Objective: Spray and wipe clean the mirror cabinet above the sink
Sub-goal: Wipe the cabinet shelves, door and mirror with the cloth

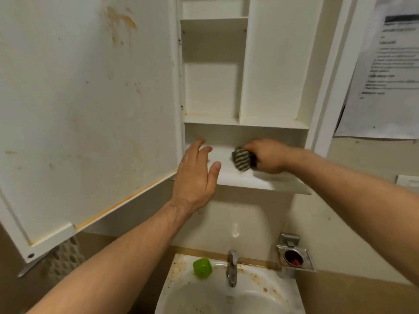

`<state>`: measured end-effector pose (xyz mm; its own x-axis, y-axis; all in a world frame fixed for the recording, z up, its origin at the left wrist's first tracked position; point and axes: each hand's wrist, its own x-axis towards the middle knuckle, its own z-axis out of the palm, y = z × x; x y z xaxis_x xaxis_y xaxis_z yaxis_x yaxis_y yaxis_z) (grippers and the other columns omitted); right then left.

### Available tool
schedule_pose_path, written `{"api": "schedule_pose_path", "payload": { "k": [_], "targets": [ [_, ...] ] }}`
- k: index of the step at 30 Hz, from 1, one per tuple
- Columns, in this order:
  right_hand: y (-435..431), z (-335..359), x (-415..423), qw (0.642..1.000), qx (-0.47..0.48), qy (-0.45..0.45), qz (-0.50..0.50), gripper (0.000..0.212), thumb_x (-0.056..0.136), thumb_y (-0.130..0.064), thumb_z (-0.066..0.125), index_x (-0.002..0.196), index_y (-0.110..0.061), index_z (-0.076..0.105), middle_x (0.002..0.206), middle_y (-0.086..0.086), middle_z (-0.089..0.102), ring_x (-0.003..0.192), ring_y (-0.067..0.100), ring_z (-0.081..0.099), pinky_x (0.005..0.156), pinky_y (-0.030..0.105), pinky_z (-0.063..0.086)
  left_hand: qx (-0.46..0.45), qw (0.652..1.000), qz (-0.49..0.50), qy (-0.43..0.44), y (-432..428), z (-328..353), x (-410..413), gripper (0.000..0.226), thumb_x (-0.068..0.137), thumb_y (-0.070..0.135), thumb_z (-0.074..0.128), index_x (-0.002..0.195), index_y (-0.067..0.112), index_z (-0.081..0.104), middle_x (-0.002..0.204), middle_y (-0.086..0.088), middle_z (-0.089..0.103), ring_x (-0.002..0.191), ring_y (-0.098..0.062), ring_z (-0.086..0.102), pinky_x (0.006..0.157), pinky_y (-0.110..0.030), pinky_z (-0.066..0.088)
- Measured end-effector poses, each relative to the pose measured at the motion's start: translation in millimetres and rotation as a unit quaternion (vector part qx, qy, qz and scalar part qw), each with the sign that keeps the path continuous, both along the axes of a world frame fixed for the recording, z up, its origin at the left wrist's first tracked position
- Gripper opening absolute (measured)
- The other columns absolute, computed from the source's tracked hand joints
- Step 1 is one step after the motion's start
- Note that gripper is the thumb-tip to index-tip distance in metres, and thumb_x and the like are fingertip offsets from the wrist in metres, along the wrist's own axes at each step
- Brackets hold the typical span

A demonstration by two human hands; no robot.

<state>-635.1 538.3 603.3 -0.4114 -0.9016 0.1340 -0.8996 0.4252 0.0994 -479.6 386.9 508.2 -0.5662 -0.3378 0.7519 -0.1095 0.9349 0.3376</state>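
Mirror cabinet point(244, 71) hangs above the sink point(217, 298), door point(86, 114) swung wide to the left; its inner face shows brown and orange stains, heaviest near the top and along the lower edge. Compartments inside are white and bare.

Right hand point(268, 157) is on the bottom shelf point(247, 180), fingers clenched around a striped dark-and-pale cloth point(242, 159), which presses against the shelf surface. The hand is motion-blurred.

Left hand point(196, 175) is raised just in front of the shelf's left end, fingers released and spread, grasping nothing; cannot tell whether the fingertips touch the shelf.

Below: faucet point(232, 267) at the stained sink rim, a green object point(202, 268) beside it. Printed paper point(383, 71) on the wall at right.
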Motion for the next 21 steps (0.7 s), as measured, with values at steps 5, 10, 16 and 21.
{"api": "schedule_pose_path", "payload": {
  "k": [5, 10, 16, 21],
  "targets": [
    [19, -18, 13, 0.967, 0.094, 0.179, -0.153, 0.023, 0.097, -0.008, 0.048, 0.111, -0.014, 0.065, 0.110, 0.005, 0.069, 0.096, 0.028, 0.068, 0.074, 0.038, 0.059, 0.028, 0.998, 0.023, -0.050, -8, -23, -11, 0.059, 0.107, 0.048, 0.030, 0.146, 0.008, 0.049, 0.163, -0.009, 0.034, 0.148, -0.027, 0.033, 0.120, -0.047, 0.035],
    [3, -36, 54, 0.975, -0.014, 0.129, -0.183, 0.032, 0.091, -0.001, 0.049, 0.120, -0.009, 0.061, 0.116, 0.013, 0.066, 0.100, 0.033, 0.068, 0.082, 0.044, 0.060, 0.060, 0.998, 0.006, 0.019, -9, -34, -20, 0.059, 0.105, 0.048, 0.032, 0.146, 0.009, 0.048, 0.164, -0.005, 0.033, 0.142, -0.018, 0.040, 0.116, -0.042, 0.037],
    [5, -72, 85, 0.988, -0.128, 0.059, -0.066, 0.058, 0.098, -0.012, 0.044, 0.156, -0.010, 0.038, 0.150, 0.017, 0.050, 0.138, 0.033, 0.046, 0.113, 0.040, 0.039, 0.104, 0.987, 0.020, 0.124, 12, -26, -40, 0.055, 0.103, 0.040, 0.030, 0.136, 0.003, 0.053, 0.157, -0.013, 0.040, 0.140, -0.023, 0.038, 0.116, -0.034, 0.029],
    [90, -86, 42, 0.982, -0.158, 0.093, -0.049, 0.060, 0.086, -0.010, 0.058, 0.145, -0.018, 0.058, 0.141, 0.008, 0.063, 0.130, 0.030, 0.057, 0.110, 0.041, 0.044, 0.076, 0.990, -0.041, 0.107, 22, -25, -51, 0.052, 0.105, 0.044, 0.032, 0.140, 0.009, 0.048, 0.160, -0.005, 0.032, 0.139, -0.014, 0.036, 0.109, -0.024, 0.032]
  ]
}}
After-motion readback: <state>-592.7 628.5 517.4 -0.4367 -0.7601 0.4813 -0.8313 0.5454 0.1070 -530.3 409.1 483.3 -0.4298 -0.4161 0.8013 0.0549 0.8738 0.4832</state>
